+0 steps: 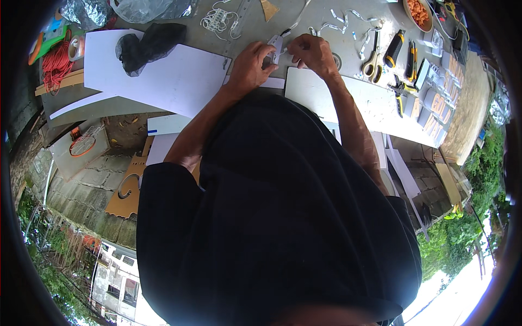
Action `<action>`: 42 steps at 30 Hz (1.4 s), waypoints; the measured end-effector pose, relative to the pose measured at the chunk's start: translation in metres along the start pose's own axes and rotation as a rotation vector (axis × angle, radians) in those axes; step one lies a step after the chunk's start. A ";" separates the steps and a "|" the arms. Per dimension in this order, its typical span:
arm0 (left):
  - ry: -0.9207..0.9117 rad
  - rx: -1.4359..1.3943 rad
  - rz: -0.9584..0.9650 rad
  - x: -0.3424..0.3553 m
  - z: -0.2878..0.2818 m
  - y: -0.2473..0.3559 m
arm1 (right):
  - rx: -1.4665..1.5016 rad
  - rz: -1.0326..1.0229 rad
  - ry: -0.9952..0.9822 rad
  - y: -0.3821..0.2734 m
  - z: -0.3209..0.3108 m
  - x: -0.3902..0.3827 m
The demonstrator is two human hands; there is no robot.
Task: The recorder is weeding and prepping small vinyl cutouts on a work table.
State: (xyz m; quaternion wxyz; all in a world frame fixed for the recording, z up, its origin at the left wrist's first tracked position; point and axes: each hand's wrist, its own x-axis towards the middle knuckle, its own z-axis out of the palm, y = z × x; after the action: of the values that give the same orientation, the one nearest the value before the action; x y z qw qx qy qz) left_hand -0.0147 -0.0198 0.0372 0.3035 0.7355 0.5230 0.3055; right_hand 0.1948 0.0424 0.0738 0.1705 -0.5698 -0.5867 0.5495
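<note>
My left hand [251, 68] holds a small white piece [275, 48] upright between thumb and fingers, over the far middle of the table. Its exact kind is not clear. A thin pale strip or wire [296, 23] runs from near its top toward the far edge. Just to the right, my right hand [315, 53] is closed in a pinch close to the piece; whatever sits between its fingertips is too small to make out. Behind that hand lies a chain of small white LED modules [340, 26] on wire. A roll of tape [337, 61] shows partly beside the right wrist.
Scissors [372, 66], a utility knife [394, 49] and pliers [401, 89] lie to the right, near cut-out letters [435, 103]. White sheets [163, 76] and black mesh cloth [147, 46] cover the left. A bundle of white wire [218, 22] and a bowl [429, 24] stand farther back.
</note>
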 end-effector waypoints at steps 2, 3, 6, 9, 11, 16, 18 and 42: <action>0.068 -0.067 0.031 0.001 0.004 -0.003 | -0.018 -0.018 -0.025 0.000 -0.001 0.008; 0.072 -0.067 0.028 0.000 0.004 -0.004 | -0.034 -0.037 -0.049 -0.004 -0.002 0.012; 0.074 -0.083 0.043 -0.001 0.004 -0.006 | -0.110 0.051 -0.116 -0.013 0.000 0.022; 0.077 -0.109 0.054 -0.001 0.003 -0.008 | -0.158 0.071 -0.150 -0.015 -0.001 0.029; 0.059 -0.150 0.040 -0.002 0.004 -0.010 | -0.205 0.069 -0.178 -0.018 -0.003 0.033; 0.036 -0.194 0.043 -0.002 0.001 -0.010 | -0.269 0.103 -0.223 -0.023 -0.010 0.039; 0.030 -0.206 0.034 -0.002 0.000 -0.010 | -0.209 0.051 -0.230 -0.022 -0.013 0.037; -0.094 -0.506 -0.364 0.019 0.001 -0.010 | 0.060 -0.088 -0.320 -0.019 -0.022 0.027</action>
State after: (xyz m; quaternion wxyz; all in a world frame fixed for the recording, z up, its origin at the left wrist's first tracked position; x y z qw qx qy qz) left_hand -0.0143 0.0012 0.0315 0.5505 0.5442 0.5387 0.3326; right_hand 0.1956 0.0804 0.0852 0.1157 -0.4436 -0.6140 0.6425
